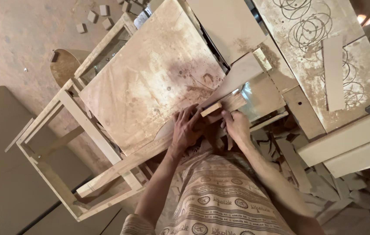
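Right now both hands are working at the near edge of a dusty saw-table surface. Left hand is lying flat, fingers together and pressing down on a long wood strip close to its cut end. Right hand is sitting just beside it, fingers curled and pinching the same strip from the right side, thumb pointing up toward the end grain. Strip is lying on the surface between the two hands, running diagonally up and right toward a pale board that is leaning across the table. Surface is resting on a light wooden frame with open rails, standing on a sawdust-covered floor. Small wood blocks are lying scattered on the floor at the top left. To the right, a second worktop is showing circular cut marks, and a narrow flat offcut is lying on it. Scrap pieces are piling up below that worktop, near the right forearm. Person is wearing a patterned striped shirt.
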### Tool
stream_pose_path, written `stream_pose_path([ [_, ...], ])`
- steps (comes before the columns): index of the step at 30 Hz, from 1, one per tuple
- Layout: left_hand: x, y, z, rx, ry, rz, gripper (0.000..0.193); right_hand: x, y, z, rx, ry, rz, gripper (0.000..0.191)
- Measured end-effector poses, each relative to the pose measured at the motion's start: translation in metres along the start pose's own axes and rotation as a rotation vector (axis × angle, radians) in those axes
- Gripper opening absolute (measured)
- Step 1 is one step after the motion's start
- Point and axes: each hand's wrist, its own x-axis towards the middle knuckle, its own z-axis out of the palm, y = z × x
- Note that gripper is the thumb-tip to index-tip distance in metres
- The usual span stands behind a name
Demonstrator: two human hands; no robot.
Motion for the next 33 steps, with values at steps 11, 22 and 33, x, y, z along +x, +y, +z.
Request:
stream_pose_path([
  [11,0.006,-0.012,-0.021,-0.016,0.008,-0.021,0.076,0.001,-0.028,0.01,0.086,-0.001,0.017,0.047],
  [22,0.001,-0.011,-0.009,-0.017,0.021,-0.025,0.078,0.003,-0.015,0.011,0.109,0.033,-0.036,0.046],
  [33,0.001,0.002,-0.003,0.066,-0.052,-0.082,0.087,-0.001,-0.001,0.007,0.014,0.071,-0.126,0.048],
])
